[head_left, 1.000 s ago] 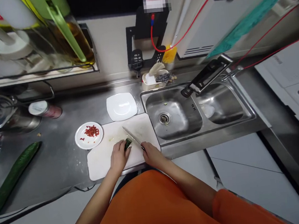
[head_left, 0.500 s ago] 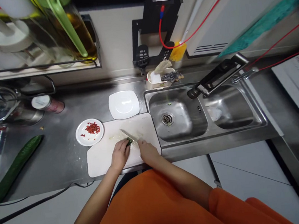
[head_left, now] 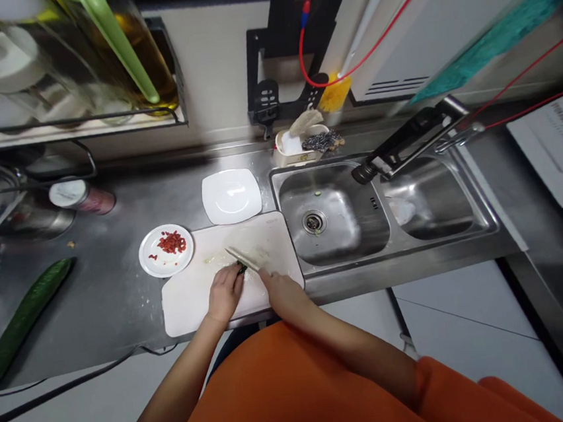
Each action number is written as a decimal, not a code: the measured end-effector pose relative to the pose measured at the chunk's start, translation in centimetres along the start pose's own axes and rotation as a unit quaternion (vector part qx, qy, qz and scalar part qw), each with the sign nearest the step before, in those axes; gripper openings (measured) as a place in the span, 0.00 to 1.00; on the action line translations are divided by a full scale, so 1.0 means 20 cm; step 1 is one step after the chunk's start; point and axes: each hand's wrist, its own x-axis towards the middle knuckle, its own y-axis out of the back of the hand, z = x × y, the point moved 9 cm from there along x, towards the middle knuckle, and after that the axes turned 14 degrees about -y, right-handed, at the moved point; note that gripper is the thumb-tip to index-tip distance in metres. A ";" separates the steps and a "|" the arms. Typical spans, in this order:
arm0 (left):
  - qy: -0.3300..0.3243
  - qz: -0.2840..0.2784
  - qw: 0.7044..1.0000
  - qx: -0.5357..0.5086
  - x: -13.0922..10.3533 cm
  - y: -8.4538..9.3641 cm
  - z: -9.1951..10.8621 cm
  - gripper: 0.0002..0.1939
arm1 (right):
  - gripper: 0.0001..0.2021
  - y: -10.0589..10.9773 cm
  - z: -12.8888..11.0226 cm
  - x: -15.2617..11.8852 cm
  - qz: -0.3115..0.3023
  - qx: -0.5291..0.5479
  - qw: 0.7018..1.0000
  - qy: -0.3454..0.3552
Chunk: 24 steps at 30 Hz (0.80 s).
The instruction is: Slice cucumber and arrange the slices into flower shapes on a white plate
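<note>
My right hand (head_left: 283,293) is wrapped round the handle of a kitchen knife (head_left: 240,257), whose blade points up and to the left over the white cutting board (head_left: 187,307). Under the blade's edge sits a small dark green cucumber piece (head_left: 242,268), mostly hidden. The bent fingers of my left hand (head_left: 226,293) press it against the board. Pale wet bits are scattered round the blade. Touching the board's left edge, a round white plate (head_left: 146,267) holds chopped red pieces (head_left: 172,242). A white square plate (head_left: 230,195) stands just behind the board.
Right of the board is a steel double sink (head_left: 338,258) with a black faucet (head_left: 389,144) above it. A long cucumber (head_left: 28,321) lies at the counter's left, near a red jar (head_left: 83,195). A sponge holder (head_left: 289,157) stands behind the sink; bottles fill the rack (head_left: 104,125).
The knife has shifted slightly, with its blade now lower over the cucumber piece. My left hand stays in nearly the same place. The whole view has moved a little.
</note>
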 end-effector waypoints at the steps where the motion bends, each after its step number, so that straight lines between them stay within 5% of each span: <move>1: 0.001 -0.001 1.000 -0.001 0.00 0.00 0.00 0.12 | 0.20 0.00 0.00 -0.03 -0.006 -0.002 1.000 -0.001; 24: -0.006 -0.001 1.000 0.001 0.00 0.00 -0.01 0.10 | 0.18 0.00 0.04 -0.13 -0.016 -0.053 0.998 -0.039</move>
